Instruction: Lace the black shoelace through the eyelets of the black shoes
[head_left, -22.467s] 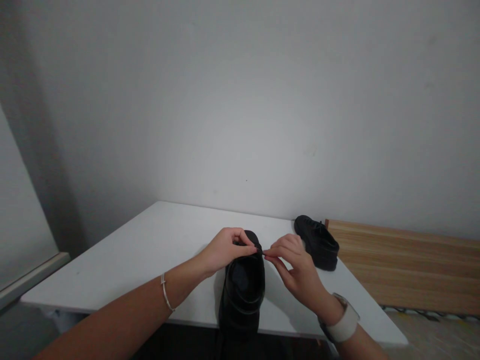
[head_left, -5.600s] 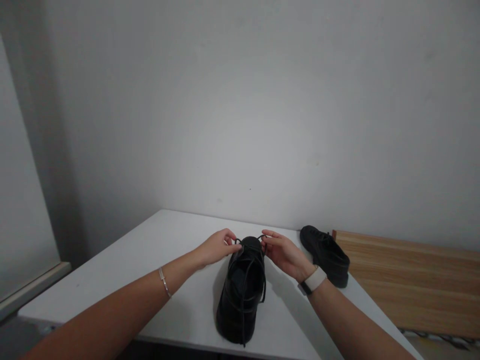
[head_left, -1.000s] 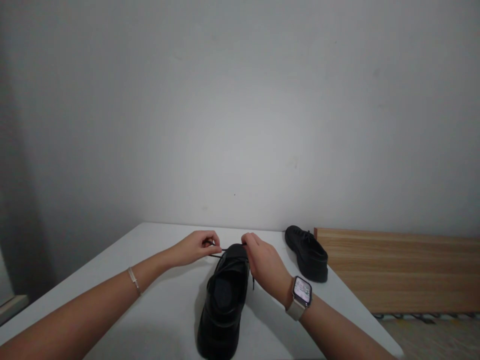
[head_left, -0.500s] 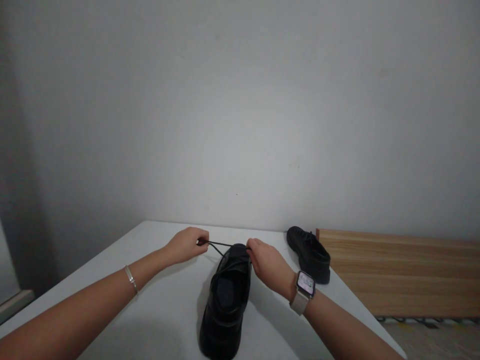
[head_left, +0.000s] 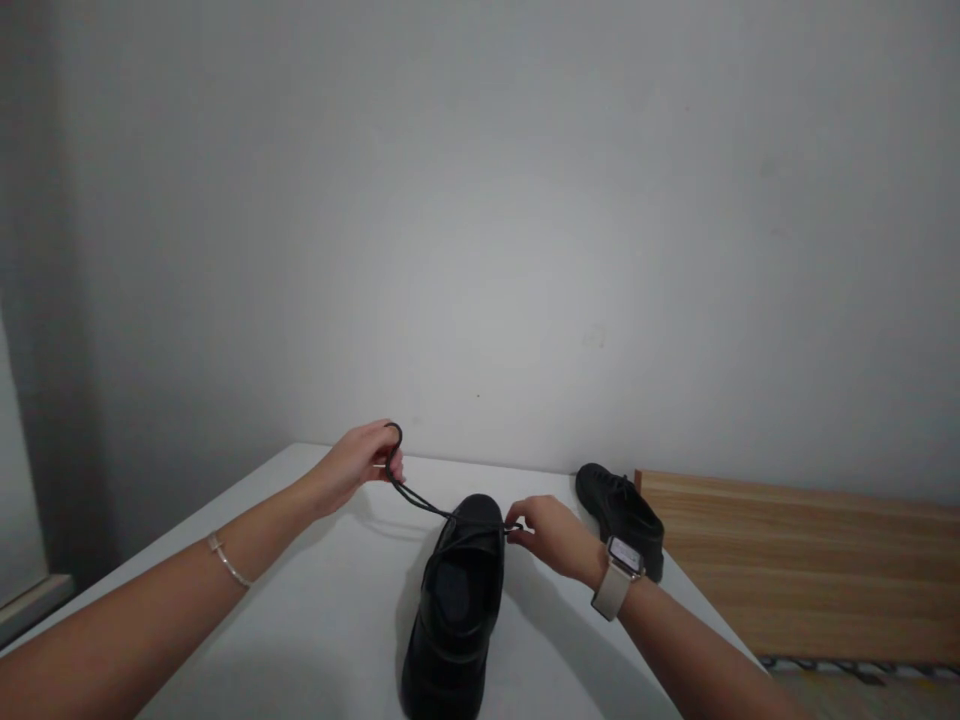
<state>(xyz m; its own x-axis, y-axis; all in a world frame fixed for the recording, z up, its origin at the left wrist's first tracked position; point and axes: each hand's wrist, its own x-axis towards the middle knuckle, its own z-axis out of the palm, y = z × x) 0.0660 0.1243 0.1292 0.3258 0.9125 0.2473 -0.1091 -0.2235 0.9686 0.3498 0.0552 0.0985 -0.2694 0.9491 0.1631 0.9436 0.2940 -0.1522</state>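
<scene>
A black shoe (head_left: 457, 625) stands on the white table with its heel toward me and its toe pointing away. From its front, a dark shoelace (head_left: 421, 501) stretches left and up to my left hand (head_left: 361, 462), which is raised beside the toe. The lace curls in a loop over that hand's fingers, which are closed on it. Right of the toe, my right hand (head_left: 553, 538) pinches a short bit of lace between thumb and forefinger. Across the shoe's opening the lace runs between both hands.
A second black laced shoe (head_left: 621, 515) sits near the right edge of the white table (head_left: 300, 620). Past that edge is a wooden panel (head_left: 795, 570). A grey wall (head_left: 480, 230) rises behind the table.
My left hand has moved up and slightly left, and the lace now loops over its fingers. My right hand has shifted a little right and down, away from the shoe.
</scene>
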